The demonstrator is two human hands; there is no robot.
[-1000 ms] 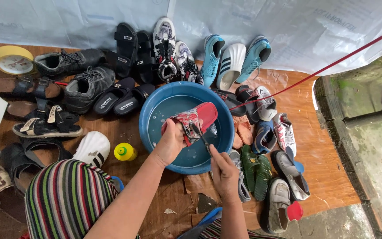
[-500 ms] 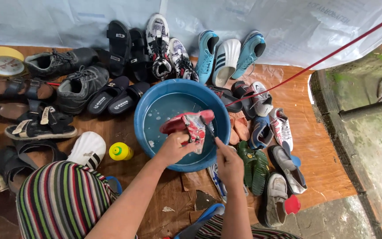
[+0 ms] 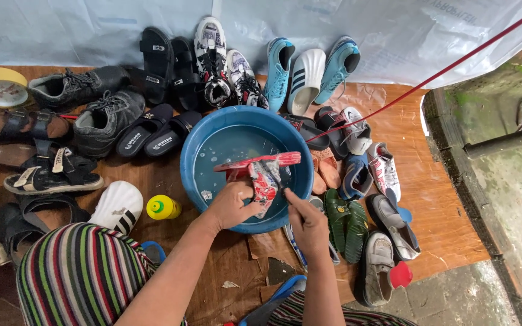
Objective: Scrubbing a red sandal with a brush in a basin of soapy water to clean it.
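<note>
An outdoor shoe-washing spot, by the look of it. Dozens of worn shoes and sandals [image 3: 152,121] crowd a brown wooden platform [image 3: 442,199]. A pale plastic tarpaulin [image 3: 394,36] hangs behind, mossy concrete ground [image 3: 509,199] alongside.

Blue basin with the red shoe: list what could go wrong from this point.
1. The blue basin holds water, and the left hand holds the red shoe tilted above it; splashes could wet the wooden floor and the green sandals beside the rim.
2. The right hand works close to the shoe; a wet grip might slip and drop it.
</note>
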